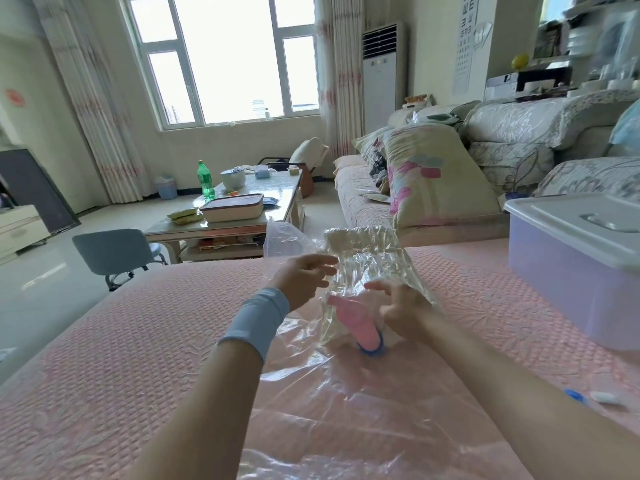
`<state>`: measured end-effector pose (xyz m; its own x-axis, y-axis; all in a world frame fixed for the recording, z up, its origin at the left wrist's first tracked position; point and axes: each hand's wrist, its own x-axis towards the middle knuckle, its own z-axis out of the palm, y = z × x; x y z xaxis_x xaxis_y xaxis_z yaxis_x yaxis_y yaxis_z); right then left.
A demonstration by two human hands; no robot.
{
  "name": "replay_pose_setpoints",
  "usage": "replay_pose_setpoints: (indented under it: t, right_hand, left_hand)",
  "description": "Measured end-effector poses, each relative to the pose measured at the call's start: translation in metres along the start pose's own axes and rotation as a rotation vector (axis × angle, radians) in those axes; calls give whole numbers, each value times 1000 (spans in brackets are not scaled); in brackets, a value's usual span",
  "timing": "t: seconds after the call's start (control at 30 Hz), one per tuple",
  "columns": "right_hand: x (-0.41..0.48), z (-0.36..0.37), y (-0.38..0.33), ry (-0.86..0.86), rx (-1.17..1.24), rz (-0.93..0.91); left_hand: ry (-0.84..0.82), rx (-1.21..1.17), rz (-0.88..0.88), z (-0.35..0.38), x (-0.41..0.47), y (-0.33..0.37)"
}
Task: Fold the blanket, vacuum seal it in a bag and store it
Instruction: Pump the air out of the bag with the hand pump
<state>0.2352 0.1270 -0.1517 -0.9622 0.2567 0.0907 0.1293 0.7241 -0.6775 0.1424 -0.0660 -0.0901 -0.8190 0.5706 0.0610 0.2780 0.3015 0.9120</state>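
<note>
A clear vacuum bag (346, 403) lies along the pink bed cover (138, 341). A cream blanket (360, 237) sits squeezed inside the bag's far end, wrapped in wrinkled plastic. A pink hand pump (356, 323) leans on the bag's blue valve (370, 351). My left hand (308, 275), with a grey-blue wristband, hovers over the bag with its fingers stretched toward the blanket. My right hand (398, 306) is just right of the pump with its fingers loosely spread; it does not grip the pump.
A lilac storage box with a white lid (571, 268) stands on the bed at right. A blue cap (575, 396) and a small white piece (606, 398) lie near my right arm. Beyond the bed are a sofa with a floral pillow (426, 178), a coffee table (239, 216) and a stool (114, 254).
</note>
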Motion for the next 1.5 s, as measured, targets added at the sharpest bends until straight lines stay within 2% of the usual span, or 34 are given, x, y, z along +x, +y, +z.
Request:
replay_pose_setpoints:
  t: [0.13, 0.27, 0.4, 0.47, 0.57, 0.67, 0.77, 0.83, 0.93, 1.0, 1.07, 1.17, 1.27, 1.37, 1.5]
  right_hand:
    - [55, 1, -1, 0, -289, -1]
    - [93, 9, 10, -219, -560, 87]
    - [92, 20, 25, -227, -625, 73]
    - [83, 16, 25, -205, -619, 65]
    - [57, 6, 22, -234, -600, 55]
    - [30, -6, 7, -285, -589, 52]
    - [26, -17, -17, -341, -693, 21]
    - [36, -17, -35, -301, -739, -13]
    - [64, -8, -67, -175, -737, -157]
    - [94, 4, -84, -148, -771, -243]
    - [131, 18, -88, -164, -854, -272]
    - [188, 45, -75, -212, -978, -282]
    - [227, 65, -57, -295, -1030, -266]
    - [251, 78, -35, -343, -1100, -234]
    - [264, 80, -3, -312, -1039, -117]
  left_hand:
    - [-84, 296, -58, 16, 47, -28]
    - [-221, 685, -94, 26, 68, -59]
    - [-227, 649, -146, 31, 65, -81]
    - [-260, 545, -184, 37, 58, -89]
    - [-216, 372, -225, 37, 48, -96]
    - [-359, 315, -349, 27, 33, -84]
    - [-454, 332, -398, 15, 22, -72]
    - [-387, 365, -381, 11, 26, -71]
    - [-56, 408, -221, 2, 47, -79]
    - [109, 591, -166, -11, 68, -86]
    - [187, 714, -136, -21, 89, -93]
    - [213, 729, -76, -24, 127, -111]
    - [113, 879, -98, -22, 158, -144]
    - [-41, 928, -247, -25, 174, -190]
    - [-56, 831, -448, -35, 166, -227]
